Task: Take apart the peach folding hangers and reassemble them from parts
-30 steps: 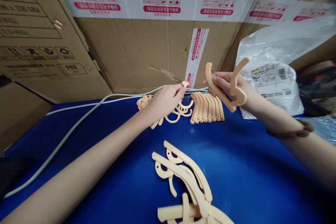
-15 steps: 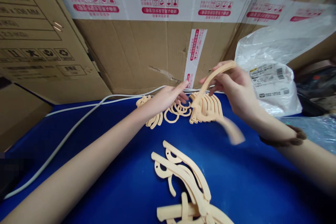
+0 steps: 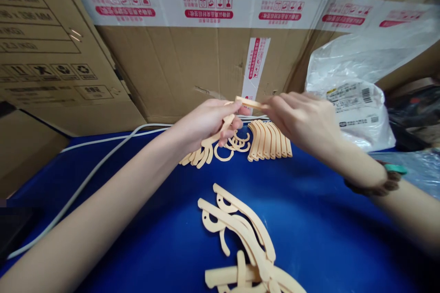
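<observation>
Both hands hold a beige folding hanger [image 3: 252, 102] above the back of the blue table. My left hand [image 3: 209, 121] pinches its end between thumb and fingers. Another beige part of it [image 3: 212, 139] shows under the left palm. My right hand [image 3: 302, 116], back turned to me, is closed round the other end; its fingers are partly hidden. Below the hands lie a row of curved hanger arms [image 3: 270, 142], a cluster of ring-shaped hooks [image 3: 225, 152] and a pile of short curved pieces [image 3: 199, 158]. Nearer to me lie several joined hangers [image 3: 240, 226], partly overlapping.
Cardboard boxes [image 3: 172, 64] stand along the back and left of the blue table [image 3: 154, 219]. A white cable [image 3: 103, 171] runs along the left and back. On the right sits a white plastic bag [image 3: 364, 114] with a label, beside clear plastic film [image 3: 421, 171].
The right hand has turned over and moved left and slightly down, bringing the hanger to the left hand. The left hand has shifted slightly left and now grips it too.
</observation>
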Available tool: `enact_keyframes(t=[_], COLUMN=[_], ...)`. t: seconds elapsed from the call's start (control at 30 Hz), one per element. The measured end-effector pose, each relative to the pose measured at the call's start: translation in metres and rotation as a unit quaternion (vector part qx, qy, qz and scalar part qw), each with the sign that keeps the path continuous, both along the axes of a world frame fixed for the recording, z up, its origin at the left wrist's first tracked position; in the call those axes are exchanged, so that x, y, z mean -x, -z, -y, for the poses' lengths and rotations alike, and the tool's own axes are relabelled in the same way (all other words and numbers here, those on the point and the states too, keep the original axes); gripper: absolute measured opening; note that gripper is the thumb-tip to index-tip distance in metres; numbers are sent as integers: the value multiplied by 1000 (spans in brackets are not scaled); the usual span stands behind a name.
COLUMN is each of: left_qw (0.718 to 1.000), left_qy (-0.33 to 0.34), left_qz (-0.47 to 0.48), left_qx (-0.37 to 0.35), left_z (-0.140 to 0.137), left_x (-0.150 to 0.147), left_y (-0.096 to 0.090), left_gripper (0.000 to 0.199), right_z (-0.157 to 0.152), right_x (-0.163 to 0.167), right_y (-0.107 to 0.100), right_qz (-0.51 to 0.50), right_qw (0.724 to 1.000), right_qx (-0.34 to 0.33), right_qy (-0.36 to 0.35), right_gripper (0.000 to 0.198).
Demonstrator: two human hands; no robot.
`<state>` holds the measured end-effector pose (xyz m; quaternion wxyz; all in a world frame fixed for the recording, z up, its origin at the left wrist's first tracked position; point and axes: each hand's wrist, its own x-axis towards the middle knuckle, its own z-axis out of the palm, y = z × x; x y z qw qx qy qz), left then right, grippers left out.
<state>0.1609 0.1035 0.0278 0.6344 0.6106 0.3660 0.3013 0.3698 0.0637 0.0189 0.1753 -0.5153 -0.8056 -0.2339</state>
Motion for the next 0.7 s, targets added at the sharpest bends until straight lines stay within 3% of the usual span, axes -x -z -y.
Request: enact_keyframes(t=[0.1,0.17,0.27,0.33,0.37,0.47,0.57,0.7], left_qw=[999,997,976,944,935,938,903,872], left_qy=[44,28,-56,-91,-94,-84,-54,10], left_qz=[-29,-69,-154,-180,-184,-225,-340,-424], left_qx=[14,-1,-144,-263,-288,-249,-258,-246], left_z=[7,10,14,12,10,-6,-26,-40], left_x=[-5,-11,-21,-22,-20,-2,24,50], left_y=[2,5,13,17,18,16,13,19], left_gripper=[27,31,35,37,38,40,35,29], right_z=[4,6,3,-4,-8,-20,-23,-16], right_x=[12,18,19,12,7,-10,-22,-33], right_y=[8,11,11,8,6,-2,-9,-6], right_qz=[11,-1,-101,-201,-243,-317,-280,-208], right_qw=[999,996,972,930,909,905,936,966], right_qx=[40,81,212,308,336,282,213,151], right_qy=[-12,20,10,-22,-23,26,27,6], right_gripper=[29,25,20,28,32,38,36,30])
